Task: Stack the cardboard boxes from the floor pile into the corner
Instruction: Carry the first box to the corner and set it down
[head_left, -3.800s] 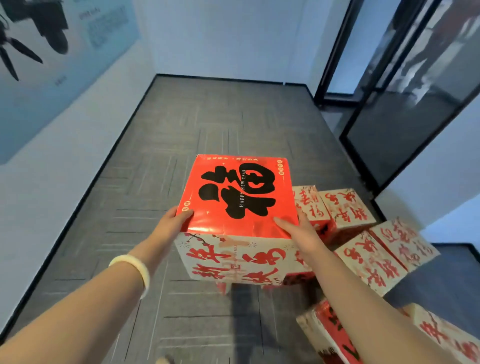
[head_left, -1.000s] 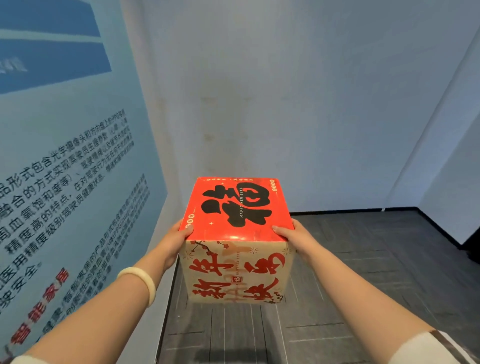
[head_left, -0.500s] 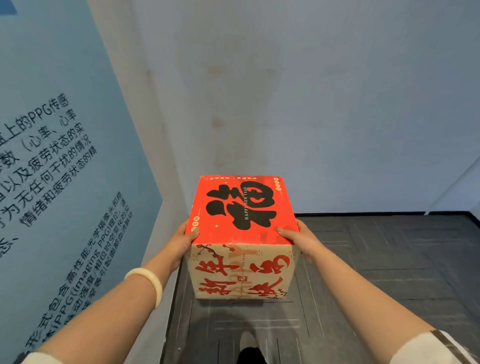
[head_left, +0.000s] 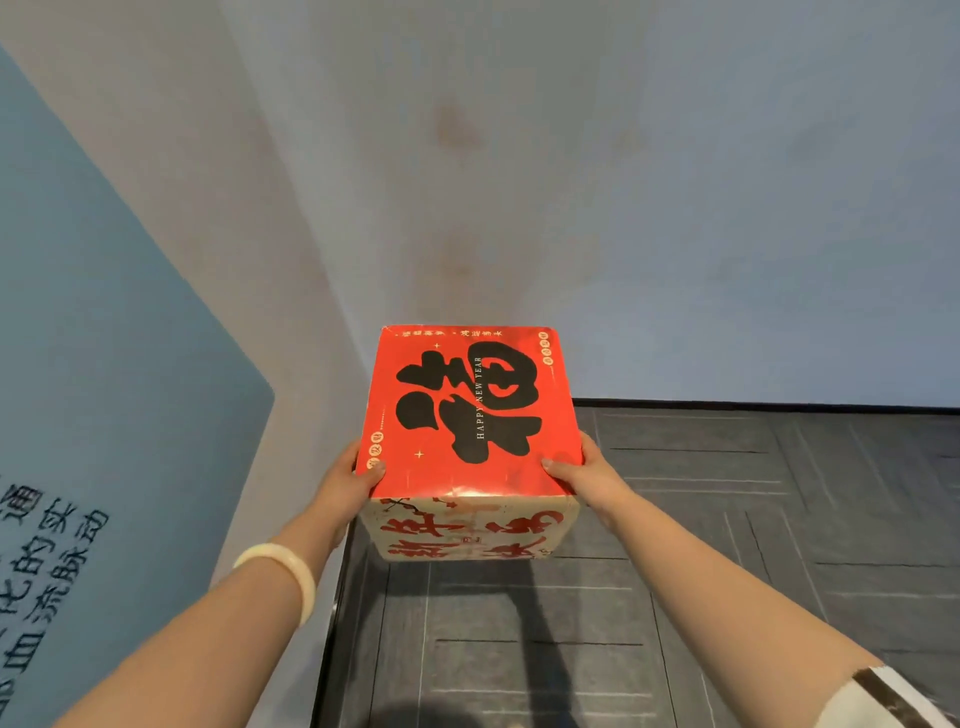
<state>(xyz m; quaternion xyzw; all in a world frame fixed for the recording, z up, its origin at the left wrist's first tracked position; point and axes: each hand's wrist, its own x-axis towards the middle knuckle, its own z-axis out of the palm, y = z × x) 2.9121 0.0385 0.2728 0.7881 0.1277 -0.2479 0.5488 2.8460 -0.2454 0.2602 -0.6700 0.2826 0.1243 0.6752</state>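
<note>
Closer to the corner (head_left: 332, 291).
Carried box (head_left: 470, 415) away from the lower-right floor pile, now out of frame, up to the walls.

The cardboard box (head_left: 470, 415), mid-frame, is gleaming glossy on top; the floor (head_left: 727, 571), lower right, is looking matt and ribbed.

The cube-shaped cardboard box (head_left: 470, 415) has a bright red top with a large black brush character and thin white lettering; its near side is cream with red characters. Far wall (head_left: 675, 208): pale grey-blue, faintly stained. Left wall panel (head_left: 104, 364): blue with dark characters. Carpet floor (head_left: 727, 519): dark grey, thin pale lines. Round bangle (head_left: 291, 571): creamy white.
</note>
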